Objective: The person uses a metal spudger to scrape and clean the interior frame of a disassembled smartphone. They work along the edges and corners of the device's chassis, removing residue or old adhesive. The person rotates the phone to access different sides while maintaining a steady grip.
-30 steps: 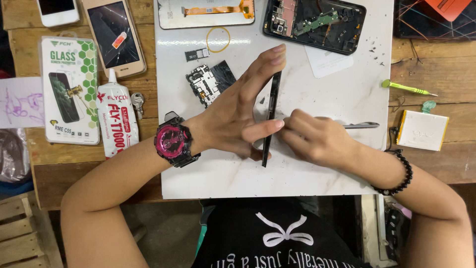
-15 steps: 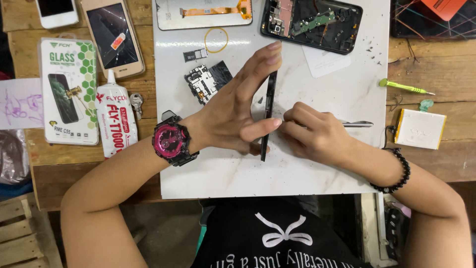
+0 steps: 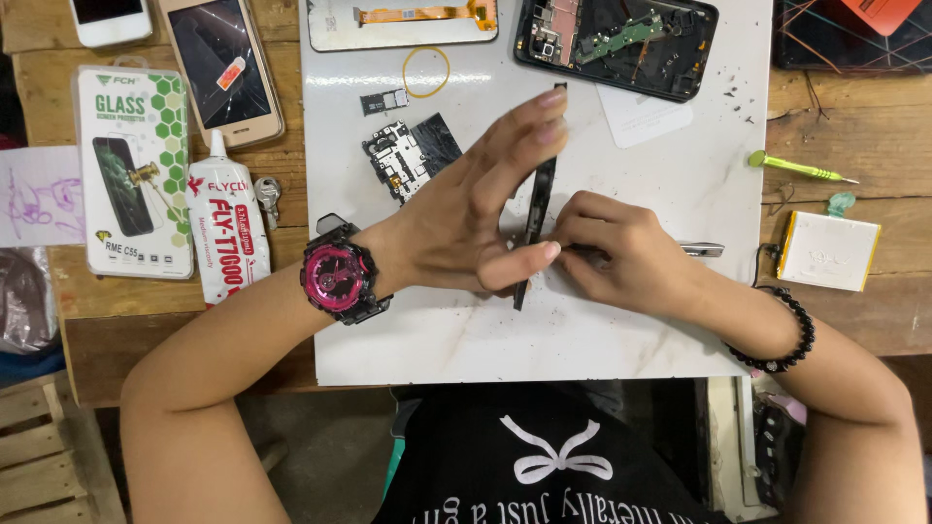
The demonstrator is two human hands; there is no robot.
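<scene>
Now 1 black phone frame (image 3: 537,209) stands on edge over the white board (image 3: 680,320), pinched by left hand (image 3: 466,218), thumb & fingertips. Right hand (image 3: 621,252) clenched on a metal tool (image 3: 701,249) at its edge. Nearby: 1 circuit board (image 3: 393,160), 1 open phone (image 3: 616,34), 1 glue tube (image 3: 225,228), 2 phones top left.

Left hand (image 3: 466,218) fingers extended; right hand (image 3: 621,252) curled.
</scene>
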